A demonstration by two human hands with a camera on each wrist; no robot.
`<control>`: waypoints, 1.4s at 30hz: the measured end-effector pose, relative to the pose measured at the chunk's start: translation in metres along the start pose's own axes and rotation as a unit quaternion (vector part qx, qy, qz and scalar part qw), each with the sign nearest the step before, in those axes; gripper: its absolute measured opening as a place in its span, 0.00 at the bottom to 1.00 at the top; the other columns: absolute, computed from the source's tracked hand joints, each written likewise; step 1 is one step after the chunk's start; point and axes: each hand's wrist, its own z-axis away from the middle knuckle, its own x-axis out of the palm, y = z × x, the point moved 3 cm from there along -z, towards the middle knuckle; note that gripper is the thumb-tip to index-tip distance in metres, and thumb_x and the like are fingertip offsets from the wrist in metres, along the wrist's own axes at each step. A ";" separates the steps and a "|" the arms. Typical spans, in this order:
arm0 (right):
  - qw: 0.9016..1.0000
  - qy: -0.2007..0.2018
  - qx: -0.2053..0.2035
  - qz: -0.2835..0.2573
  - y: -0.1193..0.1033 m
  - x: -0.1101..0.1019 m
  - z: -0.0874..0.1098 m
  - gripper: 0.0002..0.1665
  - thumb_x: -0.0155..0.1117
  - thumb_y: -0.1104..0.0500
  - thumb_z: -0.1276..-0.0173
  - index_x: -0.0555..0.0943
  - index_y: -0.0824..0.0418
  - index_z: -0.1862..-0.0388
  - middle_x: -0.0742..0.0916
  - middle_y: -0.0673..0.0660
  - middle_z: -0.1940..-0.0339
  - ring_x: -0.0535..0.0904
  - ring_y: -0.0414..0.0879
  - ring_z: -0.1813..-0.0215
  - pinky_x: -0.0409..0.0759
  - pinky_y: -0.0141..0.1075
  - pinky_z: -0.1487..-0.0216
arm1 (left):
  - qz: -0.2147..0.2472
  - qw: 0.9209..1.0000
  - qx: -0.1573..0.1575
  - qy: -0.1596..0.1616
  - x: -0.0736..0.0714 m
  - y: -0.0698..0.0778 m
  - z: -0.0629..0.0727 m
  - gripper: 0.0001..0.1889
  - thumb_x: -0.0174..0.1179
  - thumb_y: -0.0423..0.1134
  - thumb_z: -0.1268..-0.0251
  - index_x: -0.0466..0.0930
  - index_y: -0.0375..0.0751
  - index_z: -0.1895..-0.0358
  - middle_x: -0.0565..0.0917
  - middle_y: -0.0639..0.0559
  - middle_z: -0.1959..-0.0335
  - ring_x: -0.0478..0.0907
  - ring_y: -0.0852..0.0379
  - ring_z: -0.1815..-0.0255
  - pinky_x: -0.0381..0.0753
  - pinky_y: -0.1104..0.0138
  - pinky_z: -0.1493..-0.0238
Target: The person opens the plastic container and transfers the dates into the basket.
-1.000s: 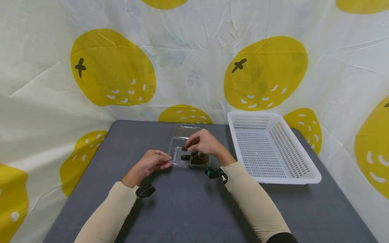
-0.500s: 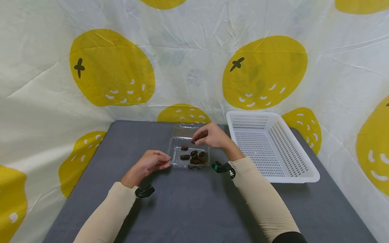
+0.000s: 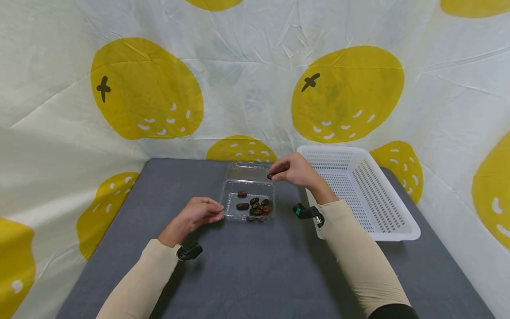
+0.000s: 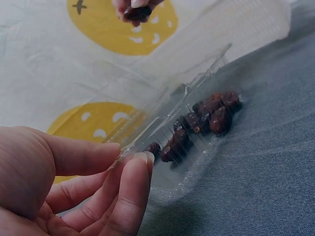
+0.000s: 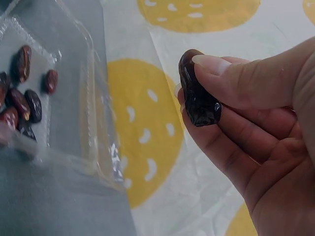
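A clear plastic clamshell box (image 3: 235,215) lies on the table with its lid (image 3: 247,172) folded back. Inside it are several dark brown dates (image 3: 242,206), most of them bunched toward the right side. At the box's front left corner my left hand (image 3: 199,212) pinches the rim between thumb and fingers, as the left wrist view shows close up. My right hand (image 3: 295,170) is raised beyond the box's right side, between the lid and the basket. It pinches a single wrinkled date (image 5: 197,91) between thumb and fingertips.
A white perforated plastic basket (image 3: 398,235) stands at the right of the grey table (image 3: 247,274), partly behind my right forearm. Behind the table hangs a white cloth (image 3: 247,88) printed with yellow fruit shapes.
My right hand has lifted a date out of the box and moved right with it, toward the basket. My left hand has stayed at the box's corner.
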 end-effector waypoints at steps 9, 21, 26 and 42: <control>1.000 0.015 0.010 0.019 0.012 -0.019 0.004 0.10 0.74 0.67 0.34 0.90 0.66 0.53 0.93 0.64 0.56 0.91 0.54 0.54 0.90 0.45 0.51 | 0.000 1.000 0.000 0.000 0.000 0.001 0.001 0.06 0.65 0.26 0.31 0.84 0.27 0.54 0.89 0.49 0.71 0.87 0.59 0.72 0.90 0.70 0.66; 0.999 0.034 0.035 0.022 0.030 -0.042 0.010 0.10 0.74 0.65 0.33 0.91 0.63 0.54 0.93 0.62 0.55 0.91 0.46 0.56 0.88 0.38 0.49 | 0.002 1.000 -0.003 0.002 0.000 0.001 0.001 0.08 0.65 0.26 0.30 0.84 0.25 0.52 0.89 0.49 0.71 0.88 0.58 0.72 0.90 0.69 0.65; 0.998 0.047 0.050 0.000 0.040 -0.052 0.014 0.12 0.75 0.64 0.33 0.90 0.65 0.52 0.93 0.65 0.54 0.90 0.44 0.57 0.86 0.29 0.53 | 0.003 1.000 0.002 0.000 0.001 0.003 0.002 0.11 0.64 0.26 0.30 0.82 0.22 0.50 0.89 0.48 0.71 0.88 0.58 0.73 0.90 0.69 0.66; 0.993 0.085 0.082 0.006 0.067 -0.072 0.025 0.14 0.75 0.64 0.34 0.89 0.68 0.51 0.92 0.66 0.53 0.87 0.37 0.60 0.83 0.26 0.55 | -0.002 1.000 -0.003 0.001 -0.001 0.000 0.000 0.09 0.65 0.27 0.30 0.83 0.25 0.51 0.90 0.48 0.70 0.88 0.59 0.72 0.90 0.69 0.65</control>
